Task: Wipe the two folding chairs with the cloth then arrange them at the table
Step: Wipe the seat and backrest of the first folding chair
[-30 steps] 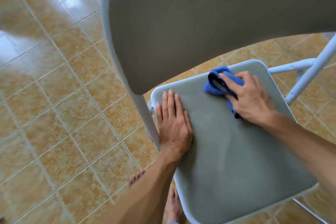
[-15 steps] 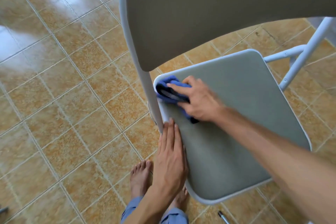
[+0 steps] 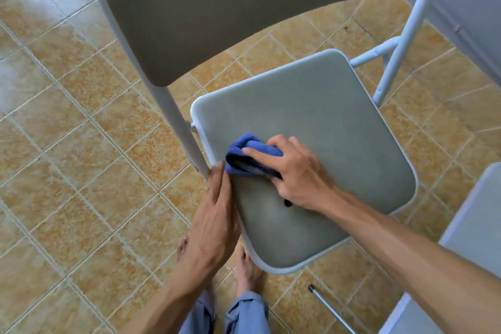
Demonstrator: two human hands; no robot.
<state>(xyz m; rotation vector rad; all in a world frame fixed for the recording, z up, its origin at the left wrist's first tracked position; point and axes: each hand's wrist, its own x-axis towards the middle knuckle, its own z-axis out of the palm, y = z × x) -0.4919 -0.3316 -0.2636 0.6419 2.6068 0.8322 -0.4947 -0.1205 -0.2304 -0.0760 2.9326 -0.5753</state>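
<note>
DESK: What was in the grip?

PHOTOGRAPHER: The fingers (image 3: 267, 153) of the right hand (image 3: 295, 173) were curled over a bunched blue cloth (image 3: 252, 156), gripping it and pressing it onto the grey seat (image 3: 339, 138) of a folding chair (image 3: 284, 100), toward the seat's rear left corner.

DESK: And the left?

PHOTOGRAPHER: The left hand (image 3: 214, 225) lay flat, fingers (image 3: 218, 187) straight and together along the seat's left edge, holding nothing. Their tips met the chair's white frame tube (image 3: 177, 122) and sat just beside the cloth; whether they touched the cloth could not be told.

DESK: What lay beyond the hands?

PHOTOGRAPHER: Past the right fingers the seat spread away, the backrest (image 3: 244, 8) looming above it. Behind the left wrist, bare feet (image 3: 248, 271) and blue trouser cuffs (image 3: 246, 312) stood on a tan tiled floor (image 3: 81, 171). Outside the right forearm, part of a second pale chair (image 3: 474, 211) showed at the edge of view, a thin metal rod (image 3: 330, 309) showing against the tiles near it.
</note>
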